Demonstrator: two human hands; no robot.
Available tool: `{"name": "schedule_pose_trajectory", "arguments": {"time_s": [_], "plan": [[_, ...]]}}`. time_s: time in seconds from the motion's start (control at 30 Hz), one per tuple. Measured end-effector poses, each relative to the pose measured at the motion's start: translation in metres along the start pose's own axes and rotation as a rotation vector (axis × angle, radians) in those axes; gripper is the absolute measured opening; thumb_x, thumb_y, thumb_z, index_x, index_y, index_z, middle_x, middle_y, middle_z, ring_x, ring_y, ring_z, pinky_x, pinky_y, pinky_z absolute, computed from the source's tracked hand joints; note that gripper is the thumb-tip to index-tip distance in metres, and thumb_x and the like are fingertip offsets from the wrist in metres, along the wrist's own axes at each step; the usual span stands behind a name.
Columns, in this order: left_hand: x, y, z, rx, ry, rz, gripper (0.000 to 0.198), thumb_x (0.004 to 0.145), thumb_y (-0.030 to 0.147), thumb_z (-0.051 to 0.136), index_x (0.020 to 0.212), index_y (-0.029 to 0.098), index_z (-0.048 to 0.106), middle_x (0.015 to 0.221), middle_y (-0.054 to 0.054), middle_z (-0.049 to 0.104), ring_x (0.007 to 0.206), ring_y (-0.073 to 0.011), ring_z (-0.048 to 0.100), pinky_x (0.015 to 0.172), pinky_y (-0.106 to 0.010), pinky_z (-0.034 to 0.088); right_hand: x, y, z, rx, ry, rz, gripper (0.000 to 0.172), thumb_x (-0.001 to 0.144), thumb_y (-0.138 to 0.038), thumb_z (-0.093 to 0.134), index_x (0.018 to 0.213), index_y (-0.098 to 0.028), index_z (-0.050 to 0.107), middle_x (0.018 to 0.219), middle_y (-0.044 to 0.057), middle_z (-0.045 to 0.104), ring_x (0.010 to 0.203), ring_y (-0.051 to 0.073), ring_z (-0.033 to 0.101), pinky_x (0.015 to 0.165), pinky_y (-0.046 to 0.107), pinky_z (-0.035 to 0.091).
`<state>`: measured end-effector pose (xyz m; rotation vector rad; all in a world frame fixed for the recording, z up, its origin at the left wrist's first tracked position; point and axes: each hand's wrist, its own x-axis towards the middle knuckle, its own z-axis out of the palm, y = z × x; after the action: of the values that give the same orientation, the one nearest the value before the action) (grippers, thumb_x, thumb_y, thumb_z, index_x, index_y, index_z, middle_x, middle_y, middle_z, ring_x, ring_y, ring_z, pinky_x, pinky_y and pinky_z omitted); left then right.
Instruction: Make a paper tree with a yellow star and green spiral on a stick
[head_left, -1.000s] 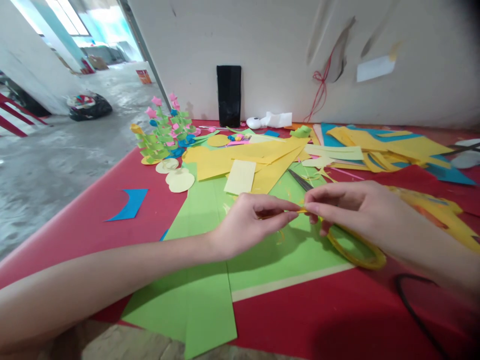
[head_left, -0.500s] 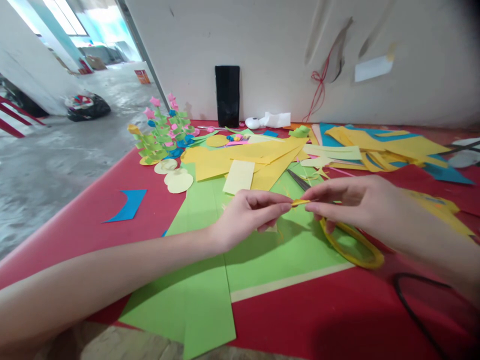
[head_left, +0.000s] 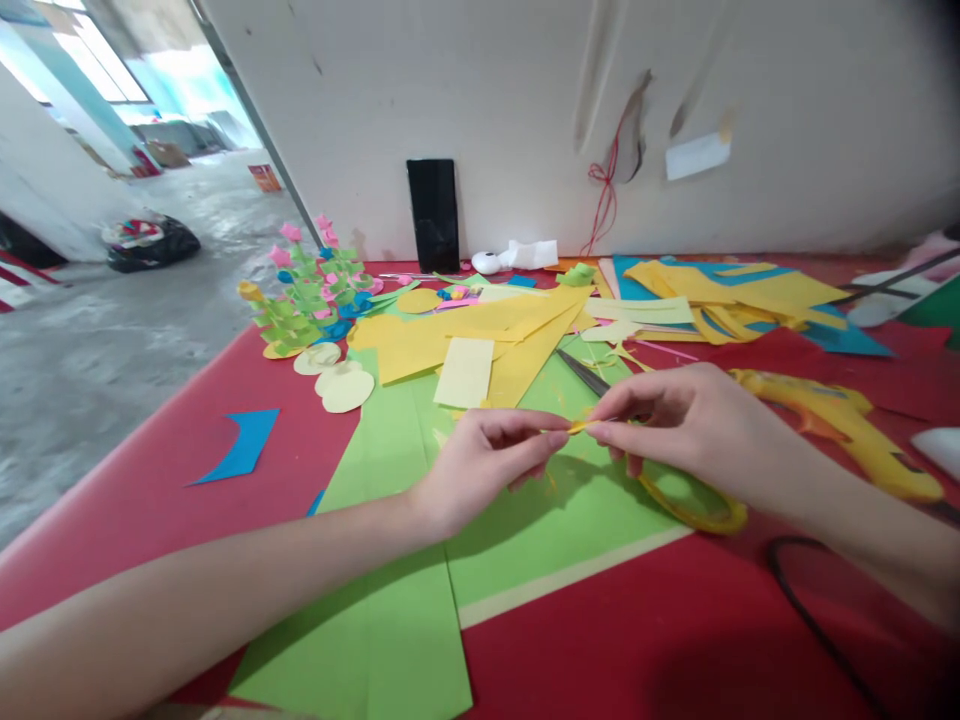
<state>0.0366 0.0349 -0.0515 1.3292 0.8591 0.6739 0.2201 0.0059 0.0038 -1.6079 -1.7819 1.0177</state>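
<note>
My left hand (head_left: pixel 487 460) and my right hand (head_left: pixel 682 425) meet above a green paper sheet (head_left: pixel 420 560), fingertips pinched together. Between them they hold a small yellow paper strip (head_left: pixel 581 425). Both hands have closed fingers. Scissors with yellow handles (head_left: pixel 686 500) lie on the green sheet right under my right hand, the blades (head_left: pixel 583 372) pointing away. The red table (head_left: pixel 637 640) carries everything.
Yellow and blue paper sheets (head_left: pixel 480 335) pile up behind the hands. Paper trees with pink tops (head_left: pixel 307 290) stand at the back left. A yellow glue gun (head_left: pixel 840 425) lies at the right, a black phone (head_left: pixel 433 215) leans on the wall, a black cable (head_left: pixel 817 620) curls at the front right.
The view has shifted, so everything sits a little left and lower. My hands stay pinched on the yellow strip, with slightly changed finger positions.
</note>
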Motion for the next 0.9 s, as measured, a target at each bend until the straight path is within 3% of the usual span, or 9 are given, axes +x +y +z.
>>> {"name": "schedule_pose_trajectory", "arguments": {"time_s": [0.3, 0.43, 0.53, 0.6, 0.67, 0.73, 0.8, 0.9], "plan": [[0.0, 0.001, 0.0, 0.013, 0.029, 0.001, 0.024, 0.075, 0.034, 0.064, 0.085, 0.013, 0.069, 0.05, 0.004, 0.048, 0.045, -0.0051, 0.036, 0.043, -0.019, 0.026, 0.001, -0.001, 0.002, -0.114, -0.027, -0.054, 0.02, 0.078, -0.037, 0.056, 0.077, -0.019, 0.065, 0.069, 0.0, 0.068, 0.057, 0.013, 0.062, 0.054, 0.023, 0.049], [-0.001, 0.002, 0.0, 0.018, 0.045, -0.007, 0.023, 0.074, 0.034, 0.064, 0.084, 0.014, 0.069, 0.05, 0.005, 0.046, 0.045, -0.0053, 0.036, 0.043, -0.019, 0.026, -0.004, 0.01, -0.021, -0.356, 0.098, -0.016, 0.022, 0.078, -0.039, 0.054, 0.09, -0.025, 0.066, 0.086, 0.002, 0.068, 0.075, 0.019, 0.063, 0.066, 0.029, 0.047], [-0.002, 0.003, 0.0, 0.028, 0.049, -0.016, 0.025, 0.074, 0.034, 0.065, 0.085, 0.013, 0.069, 0.05, 0.005, 0.045, 0.046, -0.0055, 0.036, 0.043, -0.019, 0.028, -0.022, 0.038, -0.053, -0.61, 0.352, 0.112, 0.018, 0.077, -0.035, 0.052, 0.079, -0.02, 0.061, 0.094, 0.011, 0.062, 0.087, 0.028, 0.057, 0.07, 0.038, 0.04], [-0.002, 0.004, 0.0, 0.035, 0.048, -0.02, 0.025, 0.074, 0.033, 0.065, 0.084, 0.012, 0.068, 0.049, 0.005, 0.044, 0.045, -0.0055, 0.035, 0.043, -0.019, 0.028, -0.039, 0.066, -0.074, -0.735, 0.498, 0.232, 0.017, 0.076, -0.026, 0.051, 0.06, -0.018, 0.051, 0.08, 0.016, 0.058, 0.081, 0.029, 0.055, 0.063, 0.039, 0.035], [-0.002, 0.004, 0.001, 0.041, 0.047, -0.022, 0.024, 0.073, 0.033, 0.065, 0.084, 0.011, 0.068, 0.048, 0.005, 0.044, 0.045, -0.0052, 0.035, 0.043, -0.019, 0.028, -0.053, 0.095, -0.088, -0.786, 0.565, 0.328, 0.029, 0.07, -0.022, 0.057, 0.049, -0.021, 0.039, 0.058, 0.006, 0.048, 0.06, 0.019, 0.049, 0.057, 0.034, 0.032], [-0.002, 0.004, 0.001, 0.043, 0.047, -0.024, 0.024, 0.072, 0.033, 0.066, 0.084, 0.011, 0.069, 0.048, 0.005, 0.044, 0.045, -0.005, 0.035, 0.043, -0.019, 0.028, -0.062, 0.12, -0.094, -0.779, 0.569, 0.343, 0.034, 0.073, -0.027, 0.058, 0.047, -0.022, 0.037, 0.048, -0.003, 0.039, 0.049, 0.012, 0.039, 0.054, 0.03, 0.032], [-0.002, 0.004, 0.001, 0.044, 0.05, -0.026, 0.025, 0.072, 0.034, 0.066, 0.083, 0.012, 0.069, 0.048, 0.005, 0.045, 0.045, -0.0051, 0.035, 0.044, -0.019, 0.028, -0.065, 0.136, -0.095, -0.764, 0.62, 0.328, 0.034, 0.072, -0.03, 0.056, 0.046, -0.026, 0.034, 0.048, 0.002, 0.044, 0.047, 0.015, 0.041, 0.053, 0.032, 0.032], [-0.002, 0.003, 0.0, 0.047, 0.054, -0.031, 0.024, 0.072, 0.034, 0.067, 0.083, 0.013, 0.07, 0.047, 0.005, 0.045, 0.044, -0.0053, 0.035, 0.044, -0.019, 0.028, -0.064, 0.144, -0.09, -0.737, 0.731, 0.325, 0.022, 0.074, -0.035, 0.049, 0.056, -0.027, 0.041, 0.049, 0.004, 0.051, 0.044, 0.019, 0.048, 0.052, 0.034, 0.034]]}}
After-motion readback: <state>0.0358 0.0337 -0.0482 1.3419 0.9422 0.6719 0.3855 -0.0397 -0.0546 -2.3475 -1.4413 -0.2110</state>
